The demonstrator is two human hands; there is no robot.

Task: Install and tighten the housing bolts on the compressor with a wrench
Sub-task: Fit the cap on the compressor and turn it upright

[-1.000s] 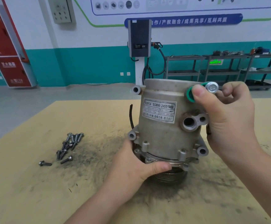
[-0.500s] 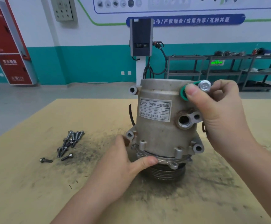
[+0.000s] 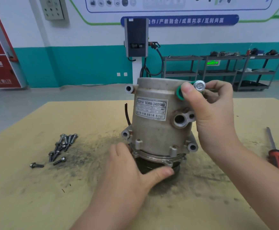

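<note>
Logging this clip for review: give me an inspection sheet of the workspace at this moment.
Surface: tan board, dark grime smeared around the compressor.
Job's things: compressor stands upright on its pulley end; loose bolts lie in a pile to its left; one bolt held at the top edge; no wrench seen.
Clutter: red-handled screwdriver lies at the right edge.
Grippers: left hand grips the compressor's base; right hand pinches the bolt beside a green ring.
Cables: short black wire sticks up behind the compressor; black cable hangs from the wall unit.
Surroundings: teal-and-white wall, metal shelves, red cabinet.
</note>
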